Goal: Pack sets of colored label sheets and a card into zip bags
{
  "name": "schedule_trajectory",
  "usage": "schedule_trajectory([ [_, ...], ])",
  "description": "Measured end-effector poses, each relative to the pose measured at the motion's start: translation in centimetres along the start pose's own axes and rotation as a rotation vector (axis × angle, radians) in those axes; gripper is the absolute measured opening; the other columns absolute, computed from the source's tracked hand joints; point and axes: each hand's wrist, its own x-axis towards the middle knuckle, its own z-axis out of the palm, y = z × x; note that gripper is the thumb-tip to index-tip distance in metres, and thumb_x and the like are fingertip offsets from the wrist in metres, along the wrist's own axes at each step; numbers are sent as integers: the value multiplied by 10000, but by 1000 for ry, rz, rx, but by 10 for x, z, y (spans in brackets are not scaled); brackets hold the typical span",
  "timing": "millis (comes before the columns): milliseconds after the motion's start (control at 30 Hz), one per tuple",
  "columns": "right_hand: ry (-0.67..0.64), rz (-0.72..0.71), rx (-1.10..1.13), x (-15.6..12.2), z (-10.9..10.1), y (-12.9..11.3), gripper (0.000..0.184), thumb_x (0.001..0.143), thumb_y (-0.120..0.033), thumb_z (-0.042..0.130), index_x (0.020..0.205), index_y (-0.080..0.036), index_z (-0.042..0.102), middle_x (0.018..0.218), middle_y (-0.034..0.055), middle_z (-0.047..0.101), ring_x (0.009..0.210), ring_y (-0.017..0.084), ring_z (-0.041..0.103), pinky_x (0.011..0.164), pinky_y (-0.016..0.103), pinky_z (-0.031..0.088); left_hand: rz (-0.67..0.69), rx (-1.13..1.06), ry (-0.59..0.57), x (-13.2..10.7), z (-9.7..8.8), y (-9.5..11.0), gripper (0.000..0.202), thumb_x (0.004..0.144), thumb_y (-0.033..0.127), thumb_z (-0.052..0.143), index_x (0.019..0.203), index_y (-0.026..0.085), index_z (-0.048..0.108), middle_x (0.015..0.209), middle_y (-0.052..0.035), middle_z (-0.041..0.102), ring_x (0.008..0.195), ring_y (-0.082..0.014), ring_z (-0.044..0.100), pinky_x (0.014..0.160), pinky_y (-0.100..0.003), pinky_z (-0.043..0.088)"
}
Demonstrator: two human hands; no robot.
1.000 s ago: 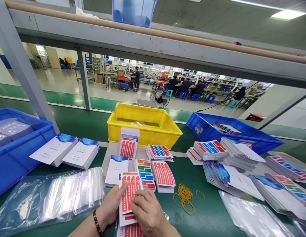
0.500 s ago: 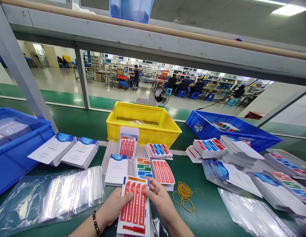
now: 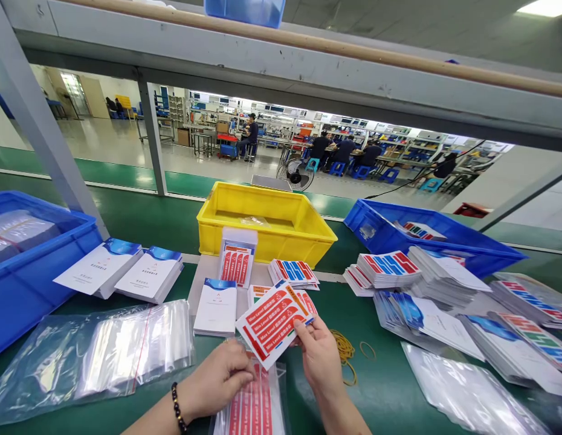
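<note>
My right hand (image 3: 321,359) pinches a small stack of red-striped sticker sheets (image 3: 272,321) and holds it tilted above the green table. My left hand (image 3: 220,379), with a bead bracelet at the wrist, is closed on the top edge of a clear plastic bag (image 3: 254,408) that has red-striped sheets inside, lying at the near edge. Just beyond are a white-and-blue booklet (image 3: 216,307), a partly hidden colour-striped stack (image 3: 256,293) and a red-striped pile (image 3: 236,264).
A yellow bin (image 3: 265,228) stands behind the stacks, blue bins at left (image 3: 22,275) and right (image 3: 432,235). Clear bags (image 3: 104,350) lie at left, booklets (image 3: 122,272) behind them. Rubber bands (image 3: 347,350) and many sheet stacks (image 3: 444,296) fill the right. People work at tables far behind.
My right hand has lifted the red-striped sheets up and turned them sideways. My left hand has let go of them and dropped onto the bag at the near edge.
</note>
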Motion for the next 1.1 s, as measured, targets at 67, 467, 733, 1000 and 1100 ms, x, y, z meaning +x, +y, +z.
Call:
schedule_trajectory([
  [67, -65, 16, -29, -1, 0, 0, 319, 705, -365, 697, 925, -173, 569, 746, 30, 682, 540, 153, 601, 441, 231, 447, -25, -86, 37, 0, 0, -1, 203, 801, 240, 480, 716, 192, 659, 837, -41, 598, 852, -191, 513, 792, -271, 367],
  [467, -272, 93, -39, -6, 3, -3, 387, 749, -361, 657, 1046, -228, 447, 827, 21, 677, 719, 200, 647, 624, 307, 499, -111, -308, 141, 0, 5, -3, 73, 716, 201, 561, 667, 163, 599, 891, -26, 467, 880, -177, 479, 837, -282, 369],
  [733, -311, 27, -221, -7, -2, -2, 480, 785, -407, 594, 1185, -216, 408, 662, -19, 586, 651, 177, 601, 615, 291, 477, -101, -304, 108, -1, 6, -5, 79, 723, 210, 546, 662, 164, 567, 902, -28, 475, 884, -181, 479, 820, -278, 376],
  [1000, -598, -114, -585, -13, 7, -1, 222, 787, -370, 576, 712, -182, 668, 846, 58, 593, 798, 190, 555, 755, 320, 428, -115, -346, 319, 2, 9, -10, 131, 756, 271, 526, 672, 173, 548, 914, -42, 484, 895, -193, 489, 810, -291, 364],
  [1100, -748, -83, -583, -14, 10, -4, 235, 772, -375, 587, 677, -182, 680, 854, 53, 589, 797, 183, 551, 734, 301, 425, -82, -361, 390, 3, 12, -14, 141, 759, 272, 521, 663, 172, 549, 886, -39, 492, 862, -182, 500, 793, -287, 365],
])
